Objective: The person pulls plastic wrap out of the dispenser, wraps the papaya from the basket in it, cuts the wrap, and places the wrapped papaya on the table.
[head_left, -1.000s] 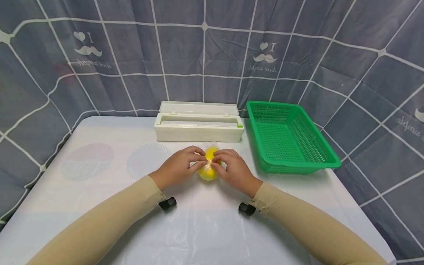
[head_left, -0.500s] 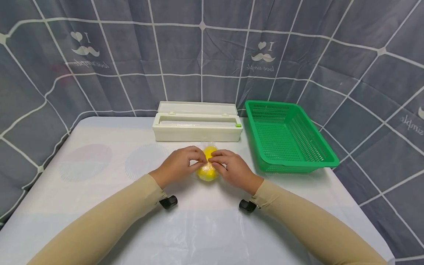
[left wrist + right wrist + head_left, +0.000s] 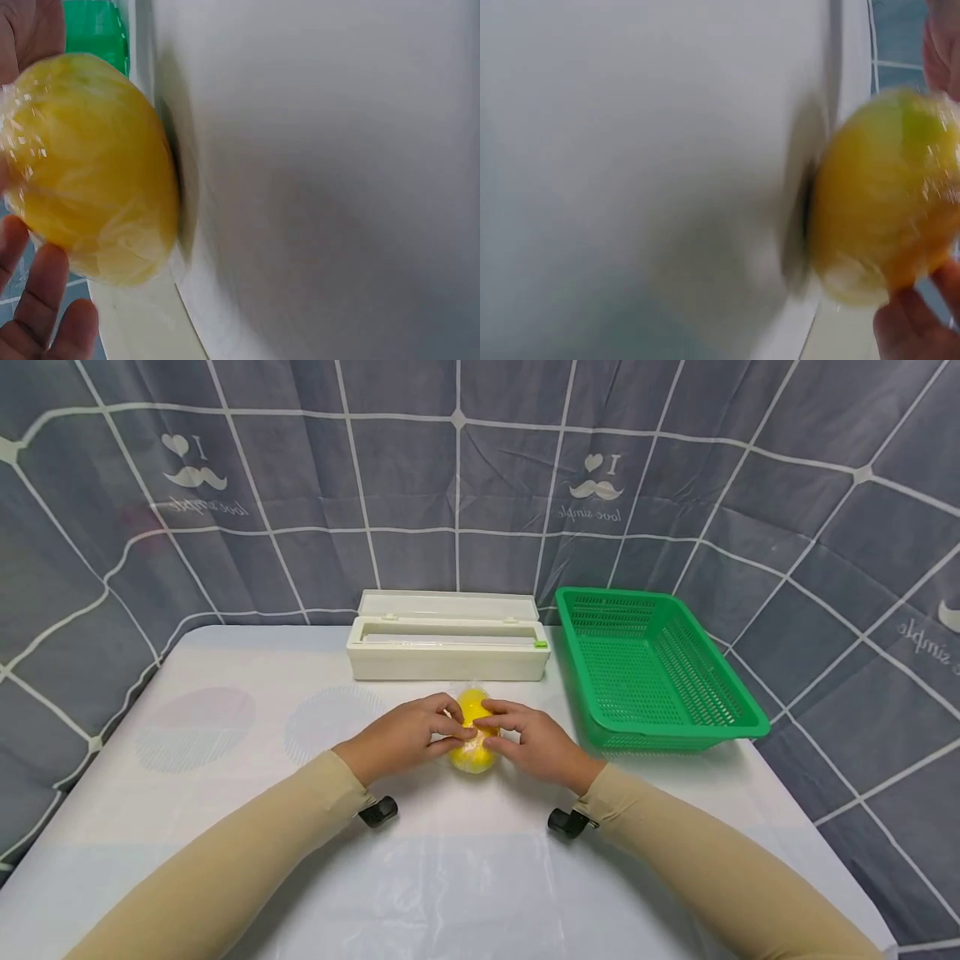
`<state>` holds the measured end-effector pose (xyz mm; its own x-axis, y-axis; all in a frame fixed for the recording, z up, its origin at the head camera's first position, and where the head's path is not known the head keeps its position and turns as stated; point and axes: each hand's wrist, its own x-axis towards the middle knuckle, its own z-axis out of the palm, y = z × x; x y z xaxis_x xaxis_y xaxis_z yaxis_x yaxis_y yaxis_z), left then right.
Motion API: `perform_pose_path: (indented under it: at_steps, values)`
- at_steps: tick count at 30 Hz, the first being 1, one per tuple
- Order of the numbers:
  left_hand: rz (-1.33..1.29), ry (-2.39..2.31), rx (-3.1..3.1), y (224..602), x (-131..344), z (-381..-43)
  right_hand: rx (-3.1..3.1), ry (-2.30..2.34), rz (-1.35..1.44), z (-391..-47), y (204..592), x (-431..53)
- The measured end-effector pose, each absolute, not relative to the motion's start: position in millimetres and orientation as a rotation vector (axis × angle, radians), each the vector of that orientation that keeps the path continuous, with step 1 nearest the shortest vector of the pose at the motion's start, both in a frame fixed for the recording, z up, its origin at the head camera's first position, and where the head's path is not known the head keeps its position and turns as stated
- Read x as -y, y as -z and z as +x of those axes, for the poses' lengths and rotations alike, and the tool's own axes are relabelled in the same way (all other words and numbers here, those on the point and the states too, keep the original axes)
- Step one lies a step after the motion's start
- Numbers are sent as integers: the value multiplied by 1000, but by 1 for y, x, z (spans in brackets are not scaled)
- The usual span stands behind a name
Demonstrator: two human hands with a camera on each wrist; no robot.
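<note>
A yellow oval fruit (image 3: pixel 474 760), greenish at one end in the right wrist view, rests on the table in clear cling film. Creases and glints show on the film in both wrist views. My left hand (image 3: pixel 405 735) holds the fruit from the left, its thumb and bent fingers at the film on top. From the right, my right hand (image 3: pixel 543 743) holds it with the thumb nearer me and the fingers across the top. Fingertips (image 3: pixel 49 262) touch the wrapped fruit (image 3: pixel 105 165) in the left wrist view. The hands hide part of its upper side.
Behind the fruit stands a long white cling film box (image 3: pixel 448 662), its lid up and a roll inside. A green perforated basket (image 3: pixel 678 731) is at the right rear. The white-covered table (image 3: pixel 480 877) backs onto a grey checked curtain (image 3: pixel 412 468).
The hands have eased slightly apart at the top of the fruit, and the right fingers have spread. More of the fruit shows between them. Box and basket stay put.
</note>
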<state>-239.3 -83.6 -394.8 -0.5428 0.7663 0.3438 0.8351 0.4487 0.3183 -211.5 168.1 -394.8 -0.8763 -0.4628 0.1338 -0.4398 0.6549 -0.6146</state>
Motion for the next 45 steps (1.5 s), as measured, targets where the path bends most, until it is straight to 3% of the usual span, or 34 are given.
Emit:
perform_pose_path:
  at_steps: [21,45]
  values:
    - [-1155,1081,2916,398,77,-233,-2765,996,-805,-208,397,-174]
    - [-1052,1132,2879,399,66,-230,-2757,1049,-840,-209,399,-176]
